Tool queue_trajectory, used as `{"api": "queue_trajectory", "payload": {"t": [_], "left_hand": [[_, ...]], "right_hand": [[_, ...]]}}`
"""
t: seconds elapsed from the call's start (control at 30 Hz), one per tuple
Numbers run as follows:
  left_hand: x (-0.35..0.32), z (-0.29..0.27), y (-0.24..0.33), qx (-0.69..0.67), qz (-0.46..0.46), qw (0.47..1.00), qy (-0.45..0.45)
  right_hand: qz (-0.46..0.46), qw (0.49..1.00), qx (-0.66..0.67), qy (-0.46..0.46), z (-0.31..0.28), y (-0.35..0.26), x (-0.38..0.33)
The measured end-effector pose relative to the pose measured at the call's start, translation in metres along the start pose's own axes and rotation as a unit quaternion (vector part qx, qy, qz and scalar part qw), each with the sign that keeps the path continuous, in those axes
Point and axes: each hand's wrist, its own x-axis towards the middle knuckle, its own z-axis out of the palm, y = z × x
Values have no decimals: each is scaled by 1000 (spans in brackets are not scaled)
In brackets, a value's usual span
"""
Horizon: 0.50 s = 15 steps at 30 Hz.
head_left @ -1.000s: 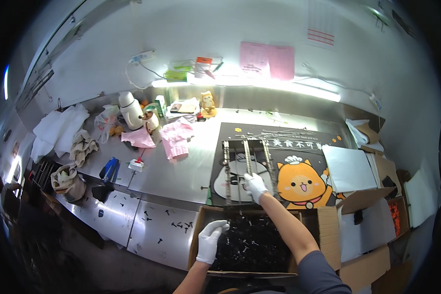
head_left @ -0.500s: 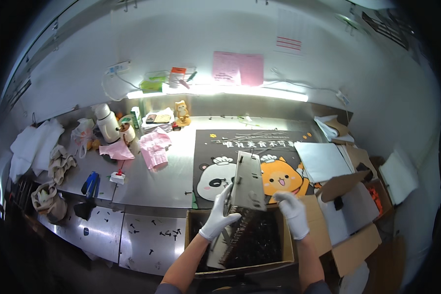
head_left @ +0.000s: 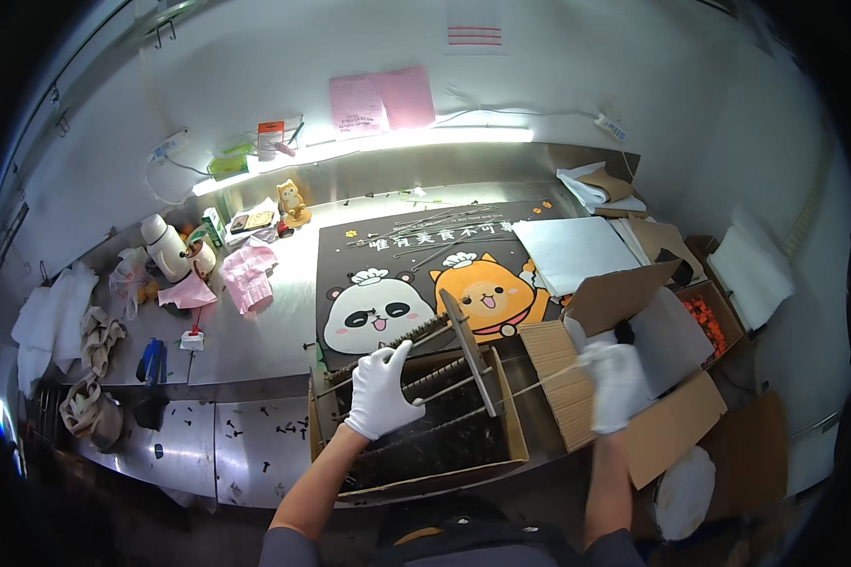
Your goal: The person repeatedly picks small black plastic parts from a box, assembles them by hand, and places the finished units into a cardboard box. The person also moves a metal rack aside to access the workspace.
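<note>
Steel tabletop (head_left: 282, 335) against a pale wall, strip light (head_left: 378, 147) along its back edge. Dark mat (head_left: 342, 283) on its right half, several loose rods (head_left: 432, 252) lying near the mat's back edge. Carton (head_left: 514, 416) at the front edge, dark inside. Open box (head_left: 676, 412) by the right front corner, flaps out. Small black parts (head_left: 233, 427) on the steel left of the carton.

The rack (head_left: 477, 364) is over the carton, tilted, end plate toward the right. I've got the left hand (head_left: 380, 392) closed around it, thumb up top, fingers underneath. Right hand (head_left: 616, 386) is out over the box flaps, motion-blurred; a thin rod (head_left: 534, 386) runs from the rack to its fingers, so I read it as narrow and gripping. Exact fingertips: can't tell.

Progress, my judgement: this rod looks partly out past the plate, not free yet. Other bars still span the rack. Loose rods on the mat look like finished ones; can't confirm. Can't count what's left.
</note>
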Motion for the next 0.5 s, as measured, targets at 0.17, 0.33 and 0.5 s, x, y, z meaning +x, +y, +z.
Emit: {"api": "queue_trajectory", "payload": {"t": [0.17, 0.33, 0.5], "left_hand": [[-12, -3, 16, 16, 51, 998, -21], [-29, -1, 25, -22, 62, 995, -74], [-38, -4, 7, 4, 60, 994, -87]], "right_hand": [[169, 965, 182, 84, -50, 5, 89], [102, 914, -254, -298, 84, 93, 18], [102, 989, -101, 24, 1, 116, 84]]}}
